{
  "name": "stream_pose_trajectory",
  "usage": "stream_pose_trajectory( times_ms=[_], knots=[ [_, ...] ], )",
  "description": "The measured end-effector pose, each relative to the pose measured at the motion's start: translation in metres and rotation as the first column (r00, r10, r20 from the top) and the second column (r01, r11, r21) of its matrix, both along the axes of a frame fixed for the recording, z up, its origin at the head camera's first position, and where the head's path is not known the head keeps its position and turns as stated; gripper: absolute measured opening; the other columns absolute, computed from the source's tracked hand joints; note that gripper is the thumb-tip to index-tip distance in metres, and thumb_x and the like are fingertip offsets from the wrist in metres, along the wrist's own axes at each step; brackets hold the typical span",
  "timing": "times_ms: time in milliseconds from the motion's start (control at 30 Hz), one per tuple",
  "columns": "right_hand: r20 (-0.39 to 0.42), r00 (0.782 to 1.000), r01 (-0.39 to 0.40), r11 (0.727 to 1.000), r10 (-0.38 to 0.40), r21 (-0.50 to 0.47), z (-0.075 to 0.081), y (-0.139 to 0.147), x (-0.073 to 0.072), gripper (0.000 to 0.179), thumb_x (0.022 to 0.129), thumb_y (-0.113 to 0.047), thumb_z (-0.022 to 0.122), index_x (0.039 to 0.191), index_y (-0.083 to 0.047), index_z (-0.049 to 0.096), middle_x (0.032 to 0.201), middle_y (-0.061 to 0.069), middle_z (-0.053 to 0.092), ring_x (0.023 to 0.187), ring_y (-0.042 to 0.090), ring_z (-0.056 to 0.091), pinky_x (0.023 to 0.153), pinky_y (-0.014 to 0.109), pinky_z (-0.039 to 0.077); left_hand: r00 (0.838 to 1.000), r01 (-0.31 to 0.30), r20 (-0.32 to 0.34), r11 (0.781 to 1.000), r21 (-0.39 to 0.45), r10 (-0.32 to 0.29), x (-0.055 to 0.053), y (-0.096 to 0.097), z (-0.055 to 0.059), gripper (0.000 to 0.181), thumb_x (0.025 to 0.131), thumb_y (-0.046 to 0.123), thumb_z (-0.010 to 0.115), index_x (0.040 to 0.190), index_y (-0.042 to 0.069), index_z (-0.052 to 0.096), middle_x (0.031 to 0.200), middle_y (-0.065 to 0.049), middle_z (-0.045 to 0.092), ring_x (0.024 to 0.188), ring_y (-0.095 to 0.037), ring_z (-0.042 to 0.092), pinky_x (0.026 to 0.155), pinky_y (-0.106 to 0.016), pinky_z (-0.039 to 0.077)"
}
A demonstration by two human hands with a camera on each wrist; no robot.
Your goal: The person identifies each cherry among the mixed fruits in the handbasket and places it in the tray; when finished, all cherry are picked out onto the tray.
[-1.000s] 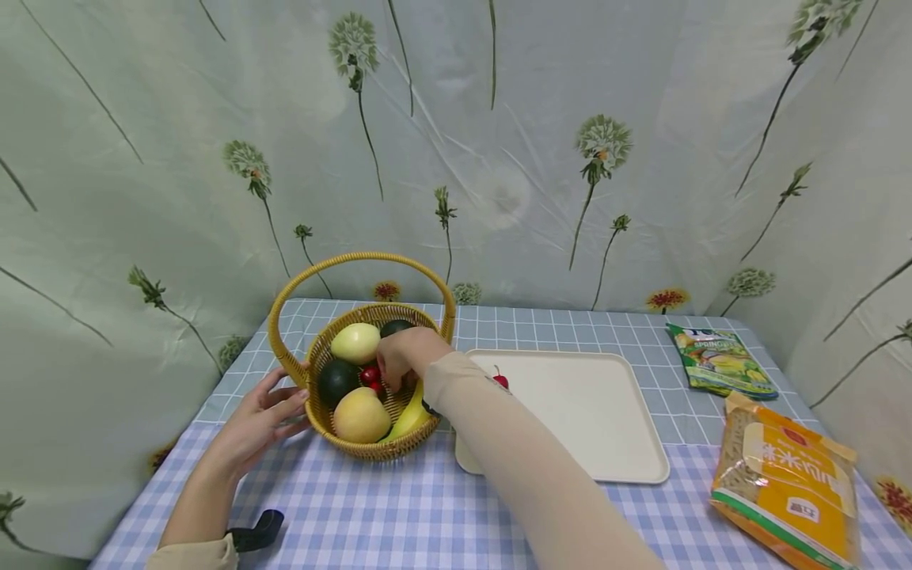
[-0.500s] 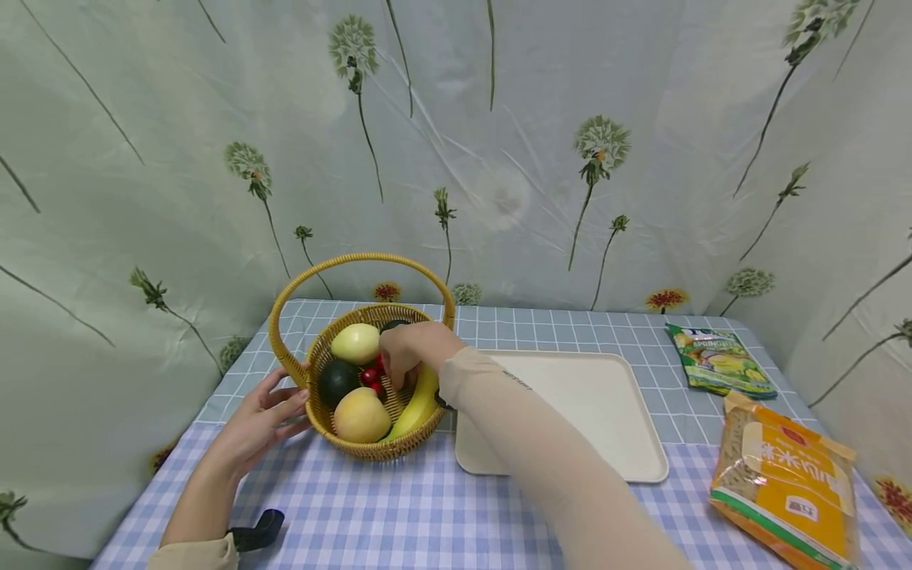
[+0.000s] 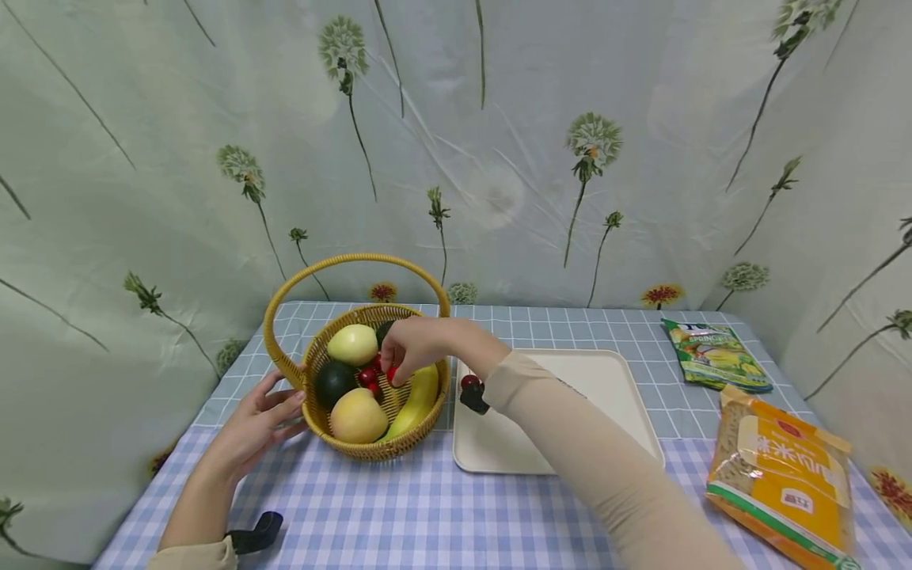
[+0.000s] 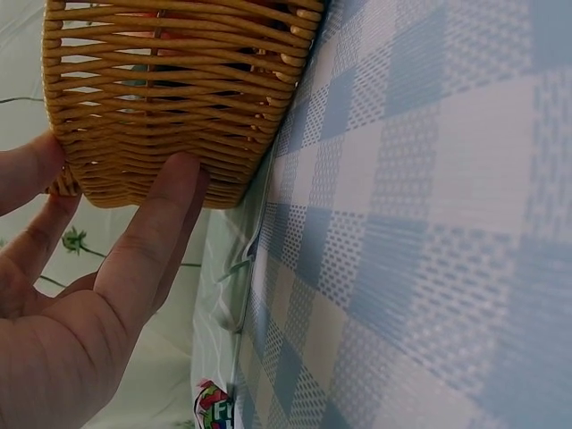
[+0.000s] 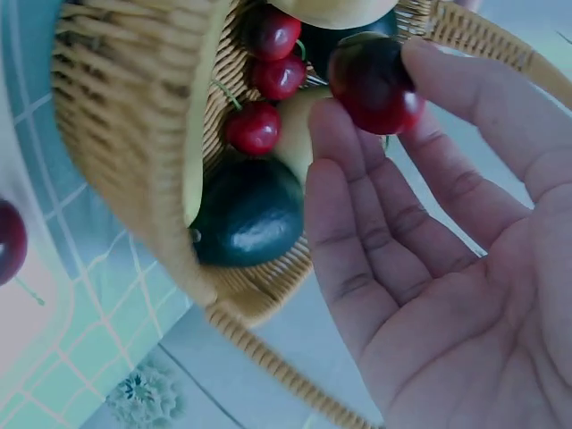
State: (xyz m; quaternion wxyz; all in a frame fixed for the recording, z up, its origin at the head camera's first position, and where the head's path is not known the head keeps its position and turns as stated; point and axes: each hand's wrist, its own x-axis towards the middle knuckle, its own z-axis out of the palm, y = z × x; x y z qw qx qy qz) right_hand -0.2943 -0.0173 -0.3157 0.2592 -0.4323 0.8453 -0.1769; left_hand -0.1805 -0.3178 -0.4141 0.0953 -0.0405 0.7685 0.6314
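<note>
My right hand [image 3: 427, 344] is over the right side of a wicker basket [image 3: 378, 453]. In the right wrist view, its thumb and fingertips pinch a dark red cherry [image 5: 374, 85]. Below lie several more cherries [image 3: 367, 377], a banana [image 3: 409, 413], a peach [image 3: 359, 416], a pale yellow-green fruit [image 3: 352, 345] and a dark green avocado-like fruit [image 3: 335, 384]. A second dark green fruit [image 3: 385, 329] is partly behind the hand. On the basket's left side, my left hand [image 3: 256, 423] touches the outer wall; the left wrist view shows its extended fingers [image 4: 147, 237] against the weave.
Just right of the basket is a white tray [image 3: 492, 451] with a cherry [image 3: 470, 381] near its left edge, partly covered by my right forearm. Farther right lie a green packet [image 3: 720, 356] and an orange-yellow bag of grain [image 3: 784, 479]. The basket's tall handle [image 3: 356, 258] arches overhead.
My right hand has come up from among the fruit, its wrist and forearm shifting right across the tray, the cherry between its fingers. My left hand stays at the basket's side.
</note>
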Motion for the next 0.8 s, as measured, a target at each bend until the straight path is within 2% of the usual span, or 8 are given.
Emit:
stream_pose_trajectory(
  times_ms=[133,267,467,667,800],
  knots=[
    [0.022,1.000,-0.002,0.999,0.003,-0.049,0.001,0.017,0.002,0.021,0.100,-0.018,0.078,0.119,-0.010,0.076,0.106,-0.001,0.075,0.096,0.009,0.065,0.085,0.021,0.055,1.000,0.003,-0.007,1.000,0.017,-0.003,0.000,-0.002,-0.001,0.062,0.111,0.024,0.063,0.165,0.020,0.031,0.130,-0.002,0.059,0.110,-0.008,0.072,0.095,-0.033,0.064],
    [0.011,1.000,0.010,0.997,-0.010,-0.078,0.001,0.038,0.004,0.025,0.101,-0.018,0.076,0.124,-0.009,0.075,0.109,-0.001,0.074,0.097,0.009,0.065,0.085,0.023,0.055,1.000,0.007,-0.011,1.000,0.023,-0.007,-0.001,-0.003,-0.001,0.062,0.111,0.025,0.062,0.165,0.020,0.031,0.128,0.000,0.060,0.109,-0.008,0.072,0.095,-0.031,0.064],
    [0.056,0.996,0.074,0.990,-0.068,-0.116,0.000,0.073,0.004,0.022,0.099,-0.014,0.075,0.121,-0.011,0.075,0.109,-0.001,0.076,0.101,0.013,0.069,0.091,0.025,0.058,1.000,0.010,-0.014,1.000,0.014,-0.010,-0.004,-0.002,0.000,0.064,0.110,0.026,0.063,0.166,0.019,0.031,0.130,-0.001,0.060,0.109,-0.007,0.072,0.096,-0.033,0.064],
    [0.128,0.982,0.158,0.975,-0.138,-0.154,-0.011,0.105,0.004,0.024,0.097,-0.010,0.073,0.121,-0.009,0.076,0.107,0.001,0.077,0.103,0.017,0.074,0.091,0.027,0.059,1.000,0.006,-0.011,1.000,0.014,-0.006,-0.003,-0.004,-0.003,0.067,0.111,0.025,0.062,0.168,0.020,0.027,0.129,0.003,0.061,0.109,-0.007,0.072,0.094,-0.029,0.063],
    [0.178,0.970,0.196,0.964,-0.164,-0.181,-0.025,0.123,0.006,0.026,0.096,-0.009,0.073,0.121,-0.006,0.075,0.109,0.003,0.078,0.104,0.017,0.076,0.089,0.027,0.060,1.000,0.002,0.001,1.000,0.010,-0.002,-0.001,-0.003,-0.005,0.069,0.111,0.026,0.063,0.168,0.020,0.025,0.131,0.002,0.061,0.109,-0.008,0.072,0.094,-0.029,0.063]
  ],
)
